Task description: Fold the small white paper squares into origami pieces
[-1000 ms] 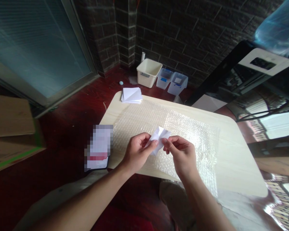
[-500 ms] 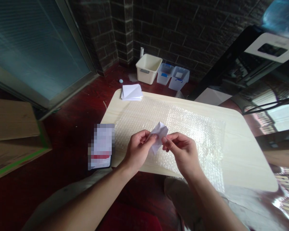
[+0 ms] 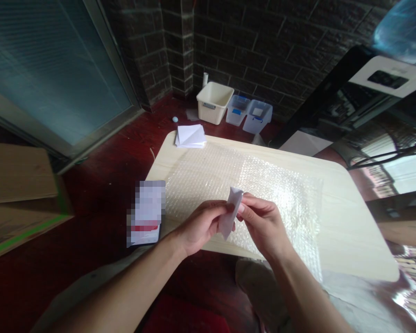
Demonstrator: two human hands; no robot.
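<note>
A small folded white paper point(image 3: 231, 212) is held up between both hands, a little above the near part of a light wooden table point(image 3: 346, 226). My left hand point(image 3: 201, 226) pinches its left side with thumb and fingers closed. My right hand point(image 3: 263, 224) pinches its right side, fingers closed. The paper stands nearly edge-on, folded narrow. Under the hands a sheet of bubble wrap point(image 3: 263, 185) covers the middle of the table.
A stack of folded white papers point(image 3: 190, 136) lies at the table's far left corner. A blurred card-like object point(image 3: 146, 212) sits at the left edge. On the floor beyond stand a cream basket point(image 3: 215, 102) and two clear bins point(image 3: 249, 113). Cardboard point(image 3: 17, 185) lies left.
Both hands have brought the paper's two sides together, so it went from spread open to folded narrow, and it has come slightly lower and nearer to me.
</note>
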